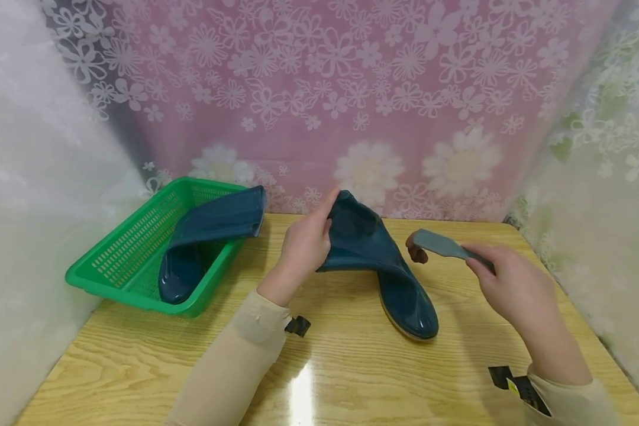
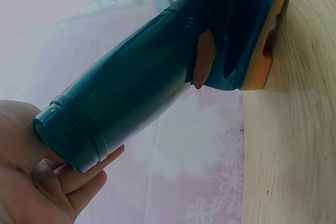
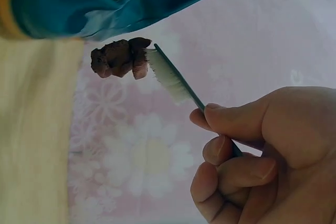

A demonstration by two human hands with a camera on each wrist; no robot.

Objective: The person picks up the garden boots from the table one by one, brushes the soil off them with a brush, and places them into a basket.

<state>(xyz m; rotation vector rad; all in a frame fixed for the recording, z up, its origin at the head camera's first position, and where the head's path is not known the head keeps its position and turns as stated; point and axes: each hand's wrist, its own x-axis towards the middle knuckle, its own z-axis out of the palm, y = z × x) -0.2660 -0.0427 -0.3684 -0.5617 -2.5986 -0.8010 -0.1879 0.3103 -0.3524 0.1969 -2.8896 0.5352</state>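
Note:
A dark blue rubber boot [image 1: 364, 254] leans over the table, its tan-edged sole [image 2: 257, 72] towards the tabletop. My left hand [image 1: 305, 245] grips the boot's top cuff, several fingers [image 2: 86, 184] showing below it in the left wrist view. A brown patch [image 2: 203, 60] sits on the boot near the ankle. To the right of the boot, my right hand [image 1: 516, 284] holds a grey-green brush [image 1: 439, 242] by its handle. White bristles [image 3: 167, 77] show in the right wrist view, with a brown, mud-like clump [image 3: 119, 59] at their tip. Brush and boot look apart in the head view.
A green plastic basket [image 1: 133, 300] stands at the left of the wooden table [image 1: 351, 373]. Another blue rubber boot [image 1: 213, 219] lies in it, its shaft over the rim. Behind the table hangs a pink flowered curtain [image 1: 319, 89].

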